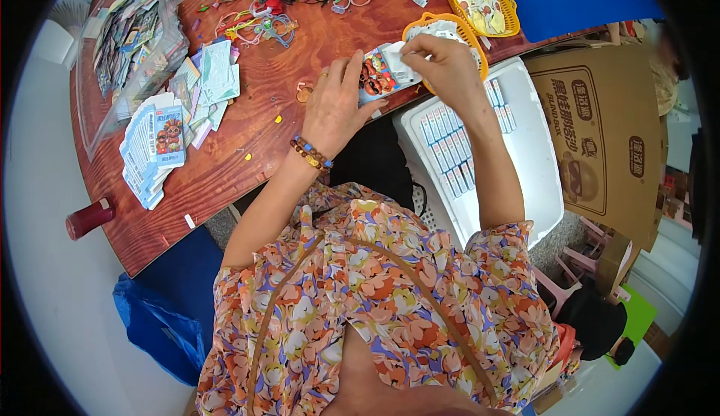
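Your left hand (335,103) is clamped on a small box (377,76), thumb along its near edge and fingers over its left end. Your right hand (442,67) has thumb and fingertips pinched together on a white piece (397,59) at the box's right end; you cannot tell from here whether that is a flap or a loose slip. The box is blue with cartoon figures, held between your hands over the near edge of the red-brown table (259,86).

Beaded bracelets (311,154) circle your left wrist. Just beyond your right hand sits a yellow basket (448,17) of whitish packets, and touching or close beside it, a second basket (513,20) with pale, flat pieces. Under your right forearm, a white tub (538,191) holds small boxes in rows (448,142).

To your left, a fanned stack of blue-and-white cartons (157,146) lies near a heap of pale, colourful packets (215,78). Behind them a clear bin (175,45) is filled with more packets. Colourful cords (266,26) lie tangled toward the far side. A dark red cup (90,219) lies at the table's left edge, and a big cardboard box (637,183) stands right of the tub.
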Demonstrator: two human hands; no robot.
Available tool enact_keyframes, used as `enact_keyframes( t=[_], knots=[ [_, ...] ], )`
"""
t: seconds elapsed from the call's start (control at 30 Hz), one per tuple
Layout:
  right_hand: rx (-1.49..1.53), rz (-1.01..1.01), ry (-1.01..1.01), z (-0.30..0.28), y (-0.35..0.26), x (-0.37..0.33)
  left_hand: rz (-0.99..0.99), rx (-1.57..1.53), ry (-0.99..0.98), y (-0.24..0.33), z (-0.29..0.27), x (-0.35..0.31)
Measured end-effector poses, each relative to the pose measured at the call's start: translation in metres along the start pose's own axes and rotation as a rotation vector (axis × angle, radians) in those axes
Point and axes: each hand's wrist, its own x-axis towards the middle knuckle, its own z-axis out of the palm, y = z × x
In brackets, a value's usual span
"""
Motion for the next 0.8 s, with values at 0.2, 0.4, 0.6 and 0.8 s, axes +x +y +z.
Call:
enact_keyframes(
  t=[0.2, 0.4, 0.6, 0.8],
  knots=[
    [0.139, -0.039, -0.008, 0.003, -0.007, 0.000, -0.035, -0.087, 0.023, -0.005, 0.000, -0.003],
    [0.283, 0.142, 0.098, -0.025, 0.037, 0.006, -0.022, -0.133, 0.032, -0.008, -0.003, -0.002],
    [-0.155, 0.325, 0.149, -0.058, 0.055, 0.031, -0.171, -0.220, 0.102, -0.022, -0.017, -0.014],
    [-0.674, 0.410, 0.263, -0.093, 0.127, 0.081, -0.164, -0.233, 0.094, -0.024, -0.029, -0.024]
  ],
)
